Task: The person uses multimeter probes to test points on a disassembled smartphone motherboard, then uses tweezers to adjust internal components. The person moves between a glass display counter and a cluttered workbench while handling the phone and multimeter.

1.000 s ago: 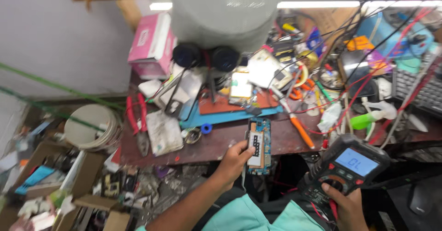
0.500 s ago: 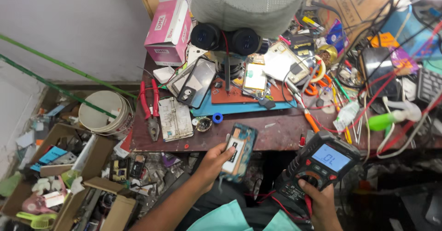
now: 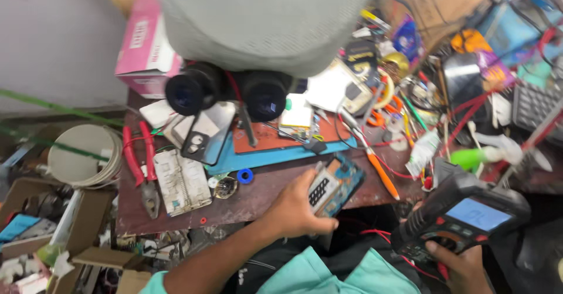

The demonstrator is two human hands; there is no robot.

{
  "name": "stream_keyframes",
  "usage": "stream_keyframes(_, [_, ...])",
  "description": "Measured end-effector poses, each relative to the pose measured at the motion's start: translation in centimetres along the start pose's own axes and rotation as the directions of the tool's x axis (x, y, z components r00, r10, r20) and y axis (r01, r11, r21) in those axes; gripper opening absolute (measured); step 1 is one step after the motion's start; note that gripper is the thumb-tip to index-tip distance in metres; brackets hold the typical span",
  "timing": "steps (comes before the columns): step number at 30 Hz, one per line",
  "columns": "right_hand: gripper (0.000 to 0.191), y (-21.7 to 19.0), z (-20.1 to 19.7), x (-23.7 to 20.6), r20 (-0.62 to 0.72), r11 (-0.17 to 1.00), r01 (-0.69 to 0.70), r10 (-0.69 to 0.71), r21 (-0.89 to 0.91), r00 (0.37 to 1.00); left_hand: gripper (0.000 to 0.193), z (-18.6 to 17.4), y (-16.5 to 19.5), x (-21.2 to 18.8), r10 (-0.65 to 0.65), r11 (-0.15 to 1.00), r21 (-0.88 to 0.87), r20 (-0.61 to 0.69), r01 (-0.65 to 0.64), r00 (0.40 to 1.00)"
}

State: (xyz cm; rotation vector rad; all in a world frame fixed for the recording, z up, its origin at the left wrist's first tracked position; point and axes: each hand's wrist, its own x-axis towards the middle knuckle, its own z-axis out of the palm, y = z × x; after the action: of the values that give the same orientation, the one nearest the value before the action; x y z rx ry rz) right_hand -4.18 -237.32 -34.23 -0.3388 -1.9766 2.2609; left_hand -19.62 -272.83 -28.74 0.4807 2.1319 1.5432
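My left hand (image 3: 295,208) grips an opened phone body with a blue circuit board (image 3: 335,184), held at the front edge of the brown workbench (image 3: 258,197). My right hand (image 3: 460,263) sits low at the right and holds a black and red multimeter (image 3: 463,216) with a lit blue screen. Red test leads (image 3: 375,235) trail from the meter across my lap. A microscope with two black eyepieces (image 3: 229,92) hangs over the bench just above the phone.
Red-handled pliers (image 3: 141,168), a white breadboard (image 3: 182,181), a blue mat (image 3: 275,156) with a small board, an orange-handled tool (image 3: 378,171), a pink box (image 3: 146,45) and a cable coil (image 3: 82,156) crowd the bench. Cardboard boxes sit lower left.
The view has shifted nearer to the bench. My left hand with the phone board has tilted and moved down and left towards the bench edge. The multimeter stays in my right hand.
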Motion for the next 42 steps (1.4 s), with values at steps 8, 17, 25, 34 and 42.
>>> stream_keyframes(8, [0.077,2.5,7.2,-2.7,-0.068,0.927,0.065,-0.043,0.368,0.997,0.08,-1.8,-1.5,-2.4,0.299,0.939,0.244,-0.235,-0.242,0.925])
stream_keyframes(17, [0.06,-2.0,11.1,-0.8,-0.125,0.972,0.028,0.002,0.232,0.992,0.071,-2.2,-1.8,-5.3,0.312,0.914,0.357,-0.316,-0.192,0.896])
stream_keyframes(25, [0.035,-12.0,15.4,11.1,-0.094,0.998,0.026,-0.02,0.064,0.995,0.072,-1.9,-0.1,-5.8,0.15,0.911,0.411,-0.342,0.004,0.928])
stream_keyframes(34, [0.042,-11.4,15.6,15.1,-0.053,0.994,-0.005,-0.001,-0.114,0.999,0.083,-2.6,0.7,-4.1,0.065,0.875,0.466,-0.38,0.13,0.923])
stream_keyframes(42, [0.044,-12.0,8.4,16.0,-0.005,0.992,-0.031,0.031,-0.119,1.0,0.09,-3.4,-0.5,-3.0,0.102,0.884,0.457,-0.397,0.1,0.912])
